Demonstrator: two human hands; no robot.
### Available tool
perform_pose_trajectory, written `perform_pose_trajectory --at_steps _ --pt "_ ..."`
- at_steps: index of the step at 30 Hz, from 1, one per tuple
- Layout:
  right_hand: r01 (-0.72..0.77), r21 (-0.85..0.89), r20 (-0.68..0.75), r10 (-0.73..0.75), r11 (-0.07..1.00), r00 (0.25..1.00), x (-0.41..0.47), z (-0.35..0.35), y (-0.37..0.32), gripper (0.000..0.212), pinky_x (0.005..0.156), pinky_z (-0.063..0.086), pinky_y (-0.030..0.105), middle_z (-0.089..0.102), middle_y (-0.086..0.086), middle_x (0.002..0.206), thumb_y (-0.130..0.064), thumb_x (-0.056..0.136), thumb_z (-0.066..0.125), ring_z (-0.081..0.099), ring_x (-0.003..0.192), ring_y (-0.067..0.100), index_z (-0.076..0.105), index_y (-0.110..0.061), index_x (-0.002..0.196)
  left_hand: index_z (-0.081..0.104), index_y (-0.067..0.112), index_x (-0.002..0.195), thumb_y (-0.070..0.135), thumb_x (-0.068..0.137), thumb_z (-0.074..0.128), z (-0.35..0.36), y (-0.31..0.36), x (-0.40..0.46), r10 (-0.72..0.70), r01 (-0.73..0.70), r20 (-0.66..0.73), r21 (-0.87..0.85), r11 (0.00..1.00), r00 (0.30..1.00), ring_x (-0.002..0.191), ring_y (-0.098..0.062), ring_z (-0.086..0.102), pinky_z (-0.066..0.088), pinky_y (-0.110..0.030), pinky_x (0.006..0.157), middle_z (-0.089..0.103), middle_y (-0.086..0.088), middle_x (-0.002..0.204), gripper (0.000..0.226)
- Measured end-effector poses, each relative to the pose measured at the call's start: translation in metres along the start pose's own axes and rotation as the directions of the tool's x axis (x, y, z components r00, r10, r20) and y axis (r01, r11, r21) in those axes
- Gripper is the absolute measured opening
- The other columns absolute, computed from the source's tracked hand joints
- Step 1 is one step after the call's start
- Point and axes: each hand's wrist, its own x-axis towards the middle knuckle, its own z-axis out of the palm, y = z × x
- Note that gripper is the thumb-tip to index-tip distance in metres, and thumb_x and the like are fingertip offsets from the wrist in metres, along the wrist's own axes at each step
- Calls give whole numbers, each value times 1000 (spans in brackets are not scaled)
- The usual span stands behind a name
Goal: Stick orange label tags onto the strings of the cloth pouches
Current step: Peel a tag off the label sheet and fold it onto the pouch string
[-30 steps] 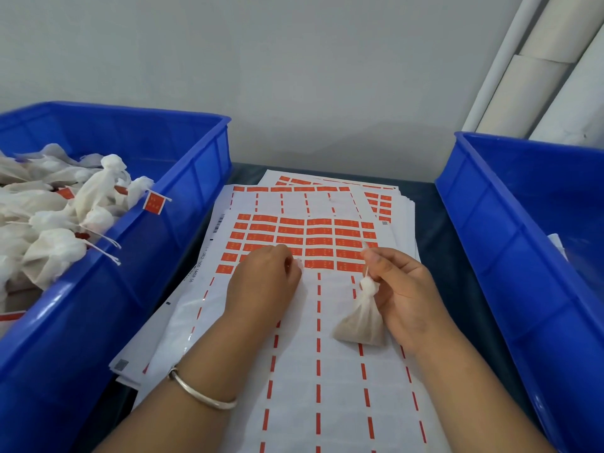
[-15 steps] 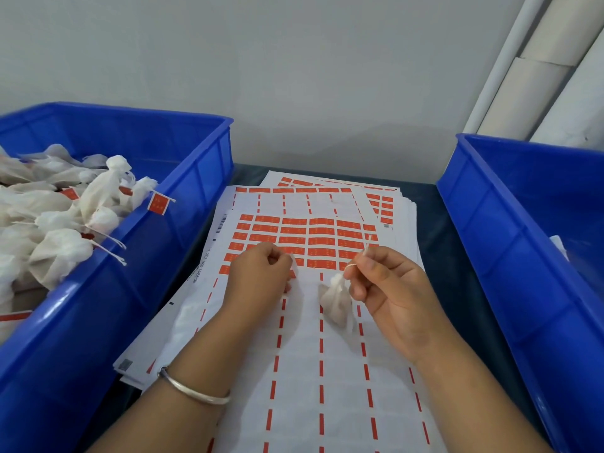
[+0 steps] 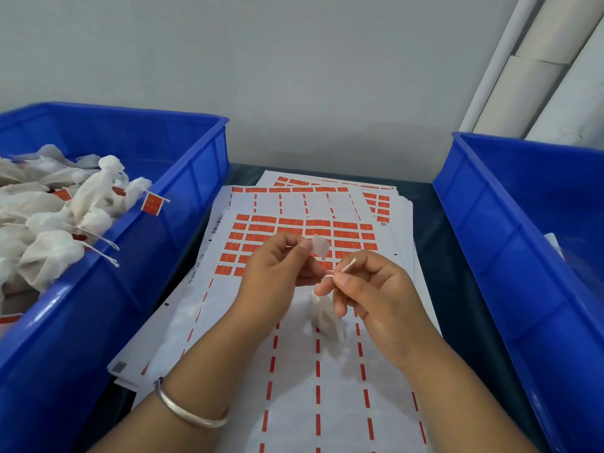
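Note:
My left hand (image 3: 281, 266) pinches a peeled label tag (image 3: 319, 246) between thumb and fingertip; its pale back side faces me. My right hand (image 3: 372, 295) pinches the white string (image 3: 347, 265) of a small cloth pouch (image 3: 327, 317), which hangs below the fingers just above the sheet. The label sits a little up and left of the string end. Under both hands lies the top label sheet (image 3: 294, 371), with rows of orange labels (image 3: 294, 228) left at its far end.
A blue bin (image 3: 183, 204) on the left holds several white pouches (image 3: 52, 223), some with orange tags. Another blue bin (image 3: 510, 250) stands on the right. More label sheets (image 3: 385, 197) are stacked beneath. White rolls (image 3: 536, 67) lean in the back right corner.
My left hand has lifted off the sheet with a peeled label. My right hand has raised the pouch by its string and brought it toward the label.

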Motion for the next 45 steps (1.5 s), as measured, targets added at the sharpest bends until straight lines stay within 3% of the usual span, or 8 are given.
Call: perform_pose_trajectory --at_steps 3,8,11,14,22,35,39,45 --pt "43 -48 -98 -48 998 994 0 2 -1 25 61 53 17 74 -1 75 -7 89 61 63 56 14 69 -25 73 61 22 83 24 93 47 6 2 -7 36 -39 73 42 998 997 59 -6 64 47 -10 52 66 6 64 17" --pt "66 -167 -319 -117 984 941 0 0 2 4 76 53 12 71 -18 89 -30 73 71 64 95 1 68 -31 72 58 19 85 22 94 46 9 5 -12 12 -15 127 21 1000 992 51 -8 62 50 -15 50 64 9 59 15" --pt "44 -151 -348 -94 988 933 0 0 4 17 78 55 18 71 -18 93 -45 62 66 64 98 2 68 -32 72 59 20 84 24 92 48 10 7 -14 -4 1 126 19 1000 992 48 -10 59 51 -19 47 64 7 59 15" --pt "34 -128 -349 -78 991 934 0 1 3 25 74 53 11 70 -21 92 -50 64 62 64 95 -2 68 -30 78 60 20 81 25 92 49 10 8 -14 -40 40 113 6 999 993 45 -9 56 50 -18 46 63 7 56 16" --pt "53 -130 -361 -97 990 928 2 -3 8 4 71 49 6 70 -16 92 -29 80 68 62 96 -3 68 -26 77 67 25 60 24 87 60 10 14 -14 -184 187 43 -82 979 982 48 -12 54 43 -17 43 63 7 62 28" --pt "22 -103 -380 -60 994 923 1 -1 10 23 66 50 10 69 -26 89 -19 86 66 61 96 -7 70 -34 69 69 27 59 26 88 57 10 21 -18 -199 200 14 -70 977 980 53 -14 56 45 -17 46 66 9 65 32" --pt "22 -106 -378 -61 994 924 1 0 9 25 74 48 15 68 -29 90 -22 86 66 60 98 -9 69 -42 72 69 26 62 27 87 59 11 20 -16 -201 200 -15 -76 977 979 52 -14 57 43 -17 45 68 3 76 27" --pt "11 -91 -382 -45 996 923 1 1 9 25 77 47 16 68 -30 91 -22 85 67 59 99 -9 70 -42 71 71 37 60 29 87 59 11 18 -17 -165 163 -15 -78 984 986 45 -5 57 45 -14 46 68 13 67 30"
